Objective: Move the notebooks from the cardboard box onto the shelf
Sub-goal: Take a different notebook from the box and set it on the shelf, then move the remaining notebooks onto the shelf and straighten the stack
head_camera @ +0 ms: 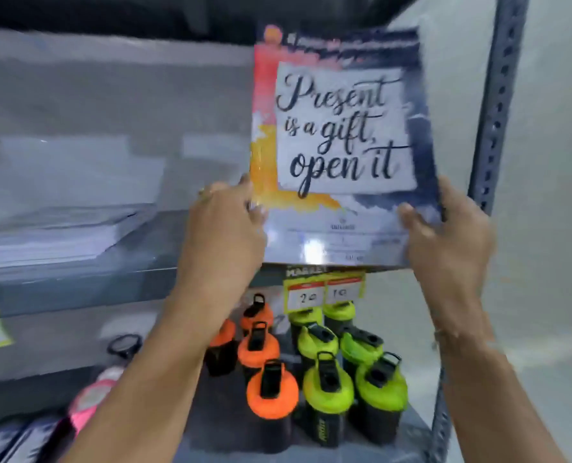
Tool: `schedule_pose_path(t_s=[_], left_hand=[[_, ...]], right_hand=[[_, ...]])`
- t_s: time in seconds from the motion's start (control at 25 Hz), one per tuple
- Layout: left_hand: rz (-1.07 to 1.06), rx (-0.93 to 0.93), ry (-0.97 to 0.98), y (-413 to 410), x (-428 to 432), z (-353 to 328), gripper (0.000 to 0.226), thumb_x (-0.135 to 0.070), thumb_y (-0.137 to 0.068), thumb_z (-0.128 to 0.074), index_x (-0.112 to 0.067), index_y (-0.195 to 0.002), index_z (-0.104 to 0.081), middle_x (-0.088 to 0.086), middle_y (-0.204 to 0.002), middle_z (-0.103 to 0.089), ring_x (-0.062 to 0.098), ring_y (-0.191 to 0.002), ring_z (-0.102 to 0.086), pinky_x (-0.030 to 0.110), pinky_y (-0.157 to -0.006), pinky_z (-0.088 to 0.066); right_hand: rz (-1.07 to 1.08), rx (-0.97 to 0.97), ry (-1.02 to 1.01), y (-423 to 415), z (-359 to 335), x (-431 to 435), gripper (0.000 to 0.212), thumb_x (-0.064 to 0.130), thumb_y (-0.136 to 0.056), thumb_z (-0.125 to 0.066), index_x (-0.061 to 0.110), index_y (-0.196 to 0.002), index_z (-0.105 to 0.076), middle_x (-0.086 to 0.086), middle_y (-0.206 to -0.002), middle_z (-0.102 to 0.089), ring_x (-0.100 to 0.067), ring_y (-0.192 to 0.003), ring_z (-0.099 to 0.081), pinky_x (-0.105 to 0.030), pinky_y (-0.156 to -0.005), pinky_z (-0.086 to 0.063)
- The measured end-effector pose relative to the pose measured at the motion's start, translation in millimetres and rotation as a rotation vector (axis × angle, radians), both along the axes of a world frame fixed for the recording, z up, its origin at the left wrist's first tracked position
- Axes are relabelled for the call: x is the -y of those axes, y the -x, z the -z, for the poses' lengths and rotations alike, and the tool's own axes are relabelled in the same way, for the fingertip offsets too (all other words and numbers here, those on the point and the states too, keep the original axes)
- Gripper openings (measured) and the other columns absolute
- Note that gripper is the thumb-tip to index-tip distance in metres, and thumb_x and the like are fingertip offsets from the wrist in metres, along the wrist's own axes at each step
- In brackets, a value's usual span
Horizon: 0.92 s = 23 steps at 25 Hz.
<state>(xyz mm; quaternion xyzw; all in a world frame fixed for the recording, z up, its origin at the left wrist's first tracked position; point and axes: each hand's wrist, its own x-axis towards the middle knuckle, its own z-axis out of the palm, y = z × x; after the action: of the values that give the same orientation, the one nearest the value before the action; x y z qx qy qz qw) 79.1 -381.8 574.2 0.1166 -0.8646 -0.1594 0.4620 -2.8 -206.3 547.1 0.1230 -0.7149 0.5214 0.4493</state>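
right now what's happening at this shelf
A person holds a glossy notebook with "Present is a gift, open it" on its cover upright in front of a grey metal shelf, left hand on its lower left edge and right hand on its lower right corner. A blurred pale stack already lies on that shelf to the left. Orange-lidded and lime-green-lidded bottles stand on the shelf below.
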Motion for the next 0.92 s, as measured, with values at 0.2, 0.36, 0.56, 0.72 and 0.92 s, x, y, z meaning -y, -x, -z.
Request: schedule_pose_path(t_s=[0.2, 0.36, 0.56, 0.72, 0.92], left_hand=[[-0.101, 0.327, -0.078, 55, 24, -18, 0.024, -0.002, -0.091, -0.047, 0.003, -0.107, -0.064, 0.026, -0.118, -0.063, 0.04, -0.112, -0.056, 0.039, -0.089, -0.046], [-0.129, 0.519, -0.094, 57, 24, -18, 0.029, -0.001, -0.089, -0.043, 0.001, -0.113, -0.06, 0.024, -0.124, -0.059, 0.04, -0.115, -0.053, 0.037, -0.092, -0.046], [-0.105, 0.152, 0.32, 60, -33, -7, 0.033, 0.005, -0.081, -0.044, -0.003, -0.101, -0.069, 0.021, -0.111, -0.062, 0.041, -0.109, -0.053, 0.041, -0.09, -0.044], [0.531, 0.114, 0.475, 70, -175, 99, 0.045, 0.001, -0.068, -0.032, -0.009, -0.076, -0.075, 0.01, -0.083, -0.069, 0.033, -0.078, -0.064, 0.031, -0.065, -0.055], [0.96, 1.309, 0.348, 97, -324, 332, 0.039, -0.001, -0.09, -0.042, -0.003, -0.125, -0.059, 0.022, -0.132, -0.055, 0.035, -0.124, -0.051, 0.039, -0.103, -0.043]], right_hand=[[-0.008, 0.312, -0.35, 63, -52, 37, 0.008, 0.0, -0.081, -0.053, 0.0, -0.074, -0.057, -0.013, -0.064, -0.049, -0.029, -0.07, -0.049, -0.023, -0.042, -0.025], [-0.027, 0.512, -0.504, 73, -47, 40, 0.016, -0.001, -0.085, -0.049, -0.009, -0.094, -0.061, -0.021, -0.088, -0.059, -0.033, -0.084, -0.053, -0.03, -0.07, -0.039], [0.042, 0.013, -0.098, 45, -9, -4, 0.028, 0.007, -0.09, -0.052, -0.003, -0.115, -0.061, -0.021, -0.118, -0.066, -0.032, -0.108, -0.061, -0.032, -0.093, -0.043], [0.337, -0.251, 0.472, 9, 127, -110, 0.019, 0.003, -0.091, -0.051, 0.002, -0.102, -0.066, -0.021, -0.096, -0.066, -0.024, -0.089, -0.064, -0.03, -0.086, -0.049], [0.764, 0.845, 0.668, -36, 385, -238, 0.028, -0.005, -0.084, -0.051, -0.005, -0.11, -0.064, -0.024, -0.11, -0.066, -0.032, -0.104, -0.062, -0.023, -0.087, -0.042]])
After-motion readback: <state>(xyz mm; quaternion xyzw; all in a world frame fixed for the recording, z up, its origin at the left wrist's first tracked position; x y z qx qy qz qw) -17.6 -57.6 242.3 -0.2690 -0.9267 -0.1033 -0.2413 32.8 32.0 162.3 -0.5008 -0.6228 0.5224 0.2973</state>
